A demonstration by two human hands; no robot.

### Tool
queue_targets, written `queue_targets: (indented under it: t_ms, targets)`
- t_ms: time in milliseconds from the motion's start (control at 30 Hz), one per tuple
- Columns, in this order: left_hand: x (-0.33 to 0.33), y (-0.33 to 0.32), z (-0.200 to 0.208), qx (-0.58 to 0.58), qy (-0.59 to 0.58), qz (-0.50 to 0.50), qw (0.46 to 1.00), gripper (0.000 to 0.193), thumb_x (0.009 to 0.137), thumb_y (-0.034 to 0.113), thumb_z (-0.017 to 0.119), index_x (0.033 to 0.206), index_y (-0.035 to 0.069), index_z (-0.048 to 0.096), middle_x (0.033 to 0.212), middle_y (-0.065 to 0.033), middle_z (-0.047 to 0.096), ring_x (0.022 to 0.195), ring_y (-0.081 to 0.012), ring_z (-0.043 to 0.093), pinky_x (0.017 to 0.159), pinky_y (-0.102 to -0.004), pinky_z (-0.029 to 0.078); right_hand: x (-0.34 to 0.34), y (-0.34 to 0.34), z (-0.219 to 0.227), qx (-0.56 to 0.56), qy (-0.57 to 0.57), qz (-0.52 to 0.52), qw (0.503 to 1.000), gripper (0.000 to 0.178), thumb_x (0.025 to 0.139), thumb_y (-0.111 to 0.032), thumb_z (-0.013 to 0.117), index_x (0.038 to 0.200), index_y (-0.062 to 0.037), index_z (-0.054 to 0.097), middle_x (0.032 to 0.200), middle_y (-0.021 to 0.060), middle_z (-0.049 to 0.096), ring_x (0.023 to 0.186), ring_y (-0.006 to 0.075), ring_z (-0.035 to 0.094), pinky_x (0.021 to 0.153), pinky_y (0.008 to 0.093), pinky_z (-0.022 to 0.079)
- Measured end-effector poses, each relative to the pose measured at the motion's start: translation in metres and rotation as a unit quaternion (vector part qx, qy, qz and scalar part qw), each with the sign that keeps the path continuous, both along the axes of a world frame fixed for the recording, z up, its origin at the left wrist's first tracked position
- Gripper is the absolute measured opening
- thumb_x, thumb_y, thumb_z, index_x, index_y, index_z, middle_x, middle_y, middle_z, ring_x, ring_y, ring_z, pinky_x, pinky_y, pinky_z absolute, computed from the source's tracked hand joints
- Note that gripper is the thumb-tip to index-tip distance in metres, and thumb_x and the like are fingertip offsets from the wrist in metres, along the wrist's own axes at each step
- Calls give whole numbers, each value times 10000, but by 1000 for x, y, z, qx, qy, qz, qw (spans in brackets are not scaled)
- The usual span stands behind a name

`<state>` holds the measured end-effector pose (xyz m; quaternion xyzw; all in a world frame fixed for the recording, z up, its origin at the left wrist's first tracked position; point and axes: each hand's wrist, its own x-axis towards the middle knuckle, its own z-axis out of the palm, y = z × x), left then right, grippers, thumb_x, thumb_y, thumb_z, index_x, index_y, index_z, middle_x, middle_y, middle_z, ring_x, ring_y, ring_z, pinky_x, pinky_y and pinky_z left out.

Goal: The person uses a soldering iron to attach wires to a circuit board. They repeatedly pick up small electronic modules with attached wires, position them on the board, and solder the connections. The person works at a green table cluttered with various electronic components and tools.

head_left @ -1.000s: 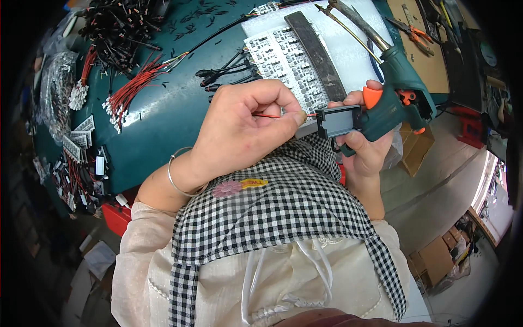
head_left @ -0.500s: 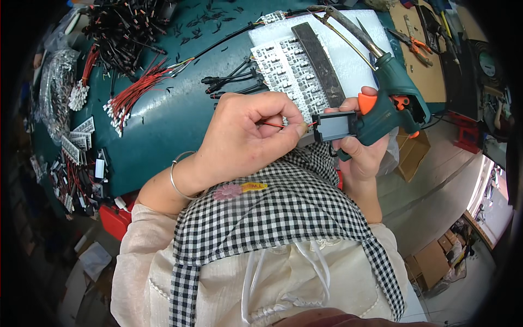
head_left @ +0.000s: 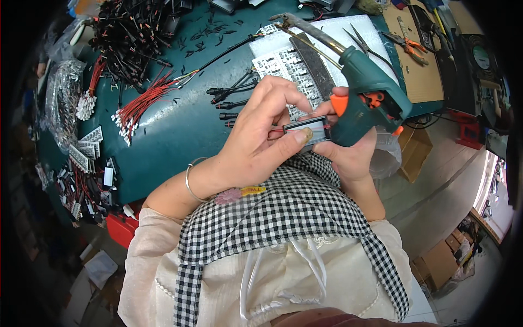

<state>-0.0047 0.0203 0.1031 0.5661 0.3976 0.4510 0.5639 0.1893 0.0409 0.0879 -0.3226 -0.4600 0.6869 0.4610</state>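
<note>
A small black rectangular case [head_left: 319, 131] with a pale inside sits between my two hands. My left hand [head_left: 248, 139] is closed on its left end, the thumb pressed over the opening and the fingers curled behind. Beside those fingers a short stretch of red wire [head_left: 277, 131] shows at the case's end. My right hand [head_left: 354, 155] grips the right end of the case while also holding a green glue gun [head_left: 376, 82] with an orange trigger. The gun's metal nozzle points up and left, away from the case. Some right fingers are hidden behind the gun.
Beyond my hands, white circuit boards [head_left: 278, 62] and a dark bar [head_left: 313, 62] lie on a white foam sheet [head_left: 348, 30]. Black connector cables [head_left: 231, 103] lie nearby. Red wire bundles [head_left: 136, 106] cover the left of the green table; orange-handled pliers [head_left: 408, 46] lie far right.
My left hand has gone from pinching a red wire beside the case to holding the case, thumb over its opening. The case and the glue gun have shifted left.
</note>
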Motion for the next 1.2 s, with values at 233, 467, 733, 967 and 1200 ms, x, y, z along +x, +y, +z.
queue_targets:
  t_ms: [233, 467, 733, 967, 1200]
  targets:
    - [0, -1, 9, 17, 74, 40, 996, 210, 831, 33, 628, 1028, -8, 564, 1109, -95, 433, 818, -106, 472, 691, -224, 436, -4, 1, 1, 22, -2, 5, 1000, 789, 687, -18, 823, 1321, 33, 357, 1039, 190, 605, 946, 230, 637, 786, 314, 555]
    - [1, 6, 5, 44, 104, 61, 992, 98, 811, 25, 687, 881, -16, 633, 935, -100, 627, 798, -125, 570, 661, -230, 462, -4, -2, 2, 18, -28, 19, 999, 747, 694, 11, 809, 1309, 34, 386, 1045, 164, 608, 912, 183, 629, 686, 257, 532]
    - [-4, 17, 7, 51, 48, 59, 996, 180, 874, 84, 634, 988, -41, 697, 733, -85, 668, 773, -155, 602, 696, -286, 492, 1, -5, -2, 21, -156, 4, 987, 708, 652, -38, 852, 1250, 2, 475, 1036, 79, 625, 822, 100, 591, 662, 225, 497]
    - [-15, 19, 33, -116, 45, 42, 991, 277, 973, 150, 517, 1127, -56, 620, 711, -15, 594, 640, -48, 521, 562, -162, 373, -5, -1, 8, 58, -159, -31, 985, 594, 691, -23, 819, 1206, -6, 525, 1090, 74, 618, 818, 77, 581, 603, 193, 480]
    - [-2, 20, 23, -170, 17, 21, 985, 102, 944, 53, 536, 981, -34, 572, 750, -17, 594, 682, -48, 556, 615, -184, 445, -7, 18, 14, 56, -133, -43, 989, 596, 766, 76, 698, 1294, 81, 422, 982, 164, 636, 809, 150, 632, 744, 261, 528]
